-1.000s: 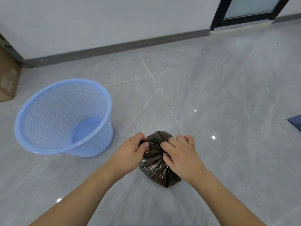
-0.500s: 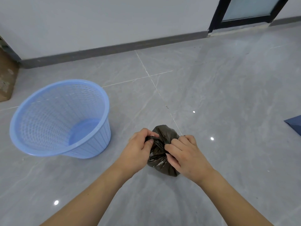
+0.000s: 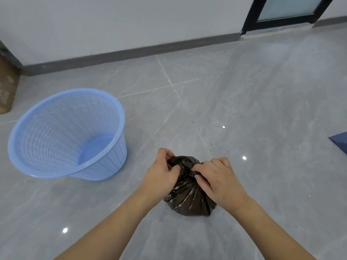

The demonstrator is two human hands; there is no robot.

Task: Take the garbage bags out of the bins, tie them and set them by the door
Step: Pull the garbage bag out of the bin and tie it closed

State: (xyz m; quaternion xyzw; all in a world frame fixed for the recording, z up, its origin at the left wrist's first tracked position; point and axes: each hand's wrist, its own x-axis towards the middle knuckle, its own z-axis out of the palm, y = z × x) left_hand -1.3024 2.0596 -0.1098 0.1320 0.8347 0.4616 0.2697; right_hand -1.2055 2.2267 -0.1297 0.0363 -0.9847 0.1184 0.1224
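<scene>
Down on the grey tile floor (image 3: 253, 102) sat the black garbage bag (image 3: 189, 197), and both hands were on it! The left hand (image 3: 159, 175) pinched the gathered neck from one side, the right hand (image 3: 219, 179) gripped it from the other. Whether a knot was formed, hard to tell. Well to the left stood the blue bin (image 3: 65, 134), bagless.

No legible text, label, brand, number or sign on any surface in the head view. Marks on the cardboard box (image 3: 6, 87) at left: too blurred to read.
</scene>
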